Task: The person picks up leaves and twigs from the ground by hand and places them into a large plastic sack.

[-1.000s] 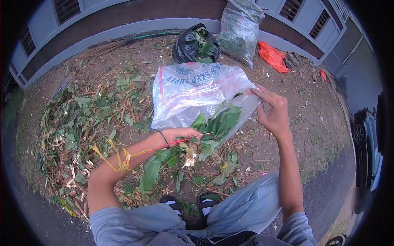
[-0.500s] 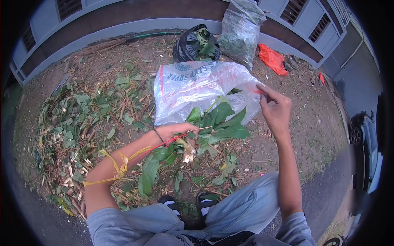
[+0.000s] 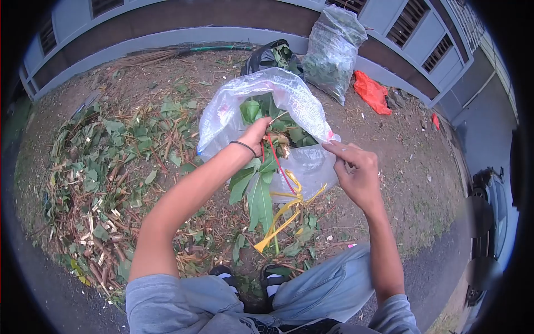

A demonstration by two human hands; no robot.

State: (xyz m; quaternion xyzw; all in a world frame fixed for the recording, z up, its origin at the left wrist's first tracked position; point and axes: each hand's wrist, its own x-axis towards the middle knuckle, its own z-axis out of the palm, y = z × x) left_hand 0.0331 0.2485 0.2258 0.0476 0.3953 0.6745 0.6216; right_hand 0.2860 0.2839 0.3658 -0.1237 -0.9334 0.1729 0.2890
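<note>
L arm was stretched fwd & angled in twd the middle, w/ the L hand (image 3: 257, 133) placed at the open mouth of the clear sack (image 3: 303, 103). Its fingers were curled round a leafy bunch (image 3: 259, 203) w/ a cut stem (image 3: 285, 149); fingertips were partly hidden, so exact finger placement couldn't be told. Some leaves were held inside the mouth, others were hung out over the nr side, along w/ a red strand (image 3: 282, 167) & yellow strips (image 3: 285, 215). A dark band (image 3: 243, 146) was worn on the L wrist.

R arm was extended fwd, elbow slightly bent. By the R hand (image 3: 357, 170) the sack's R edge was pinched btwn thumb & fingers, & the mouth was held apart there.

Behind the sack, a black bag (image 3: 257, 60) was partly covered from view, w/ a filled sack (image 3: 334, 53) placed beside it. Cut leaves & sticks (image 3: 111, 145) were strewn on the ground, L side.
</note>
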